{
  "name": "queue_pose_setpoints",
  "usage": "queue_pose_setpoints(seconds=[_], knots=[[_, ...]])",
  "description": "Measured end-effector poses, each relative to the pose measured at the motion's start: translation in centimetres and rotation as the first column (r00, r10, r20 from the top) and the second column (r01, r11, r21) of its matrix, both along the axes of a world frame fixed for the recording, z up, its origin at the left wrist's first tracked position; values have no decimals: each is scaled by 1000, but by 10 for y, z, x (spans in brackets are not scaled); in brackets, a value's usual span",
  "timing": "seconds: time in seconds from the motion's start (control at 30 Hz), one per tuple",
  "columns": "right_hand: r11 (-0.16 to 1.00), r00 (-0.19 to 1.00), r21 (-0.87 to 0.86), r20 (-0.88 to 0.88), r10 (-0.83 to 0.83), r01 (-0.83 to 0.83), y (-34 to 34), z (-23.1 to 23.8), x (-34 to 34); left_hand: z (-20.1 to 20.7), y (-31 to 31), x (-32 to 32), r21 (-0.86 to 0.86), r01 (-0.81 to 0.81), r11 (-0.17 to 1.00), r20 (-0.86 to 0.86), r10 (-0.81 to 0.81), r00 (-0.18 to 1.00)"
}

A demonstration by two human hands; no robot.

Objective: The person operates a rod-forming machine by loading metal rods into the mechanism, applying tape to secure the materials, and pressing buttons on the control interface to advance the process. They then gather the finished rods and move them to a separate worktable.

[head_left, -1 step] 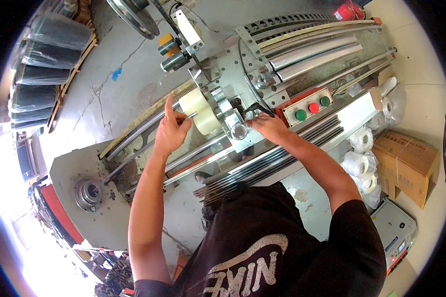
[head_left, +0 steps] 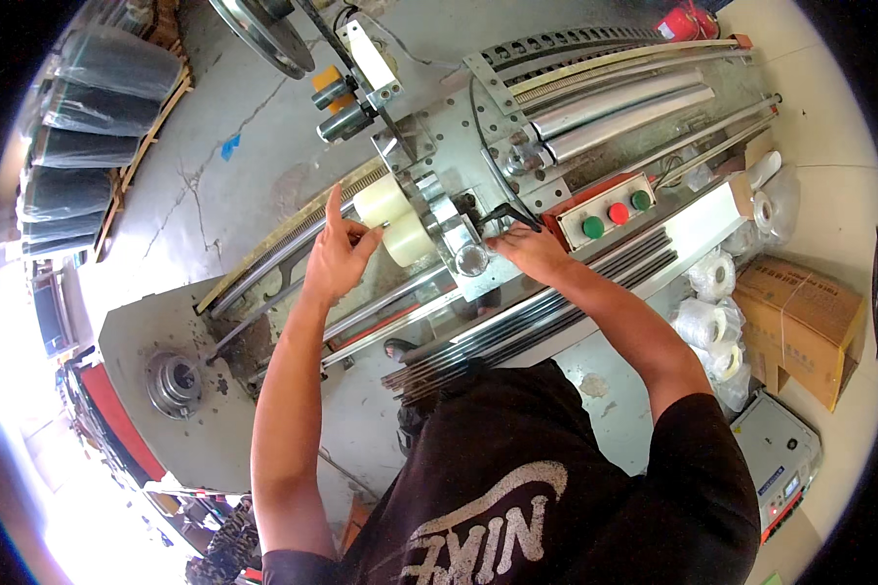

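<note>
My left hand (head_left: 339,255) is just left of two cream rollers (head_left: 397,222) on a machine carriage (head_left: 458,136). Its index finger points up and away, while thumb and bent fingers pinch a thin metal rod (head_left: 385,224), whose end reaches the gap between the rollers. My right hand (head_left: 532,253) rests at the carriage's near edge, right beside a black clamp lever (head_left: 507,214) and a round metal knob (head_left: 471,259). Its fingertips curl in under the lever, and what they grip is hidden.
A control box (head_left: 607,215) with green and red buttons sits right of my right hand. Several dark rods (head_left: 576,302) lie along the near rail. White rolls (head_left: 702,322) and a cardboard box (head_left: 795,317) stand at the right; wrapped black rolls (head_left: 107,107) fill a pallet at far left.
The thin rod shows less length between my left hand and the rollers; that hand has shifted very slightly toward them. My right hand has not moved.
</note>
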State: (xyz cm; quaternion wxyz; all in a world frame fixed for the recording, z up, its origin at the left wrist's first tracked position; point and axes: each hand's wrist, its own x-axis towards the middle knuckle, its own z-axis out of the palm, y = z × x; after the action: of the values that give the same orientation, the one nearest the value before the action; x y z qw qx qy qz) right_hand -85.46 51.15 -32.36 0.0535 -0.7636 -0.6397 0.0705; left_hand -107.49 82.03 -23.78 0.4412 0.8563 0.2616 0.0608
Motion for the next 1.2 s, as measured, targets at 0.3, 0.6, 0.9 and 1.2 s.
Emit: queue_pose_setpoints(seconds=[0.3,0.6,0.9,1.2], knots=[[960,977,202,131,170,-195,-6,-17,18,-17,22,19,-238,76,968,-79,-97,992],[667,446,143,-840,-308,731,-30,56,-74,10,21,18,-363,-16,932,-33,4,999],[768,113,108,-992,46,631,88,128,-114,52,27,2,-500,-28,865,-2,31,1000],[741,194,45,-974,-115,669,143,106,-118,64,21,4,-507,-41,861,-23,34,999]])
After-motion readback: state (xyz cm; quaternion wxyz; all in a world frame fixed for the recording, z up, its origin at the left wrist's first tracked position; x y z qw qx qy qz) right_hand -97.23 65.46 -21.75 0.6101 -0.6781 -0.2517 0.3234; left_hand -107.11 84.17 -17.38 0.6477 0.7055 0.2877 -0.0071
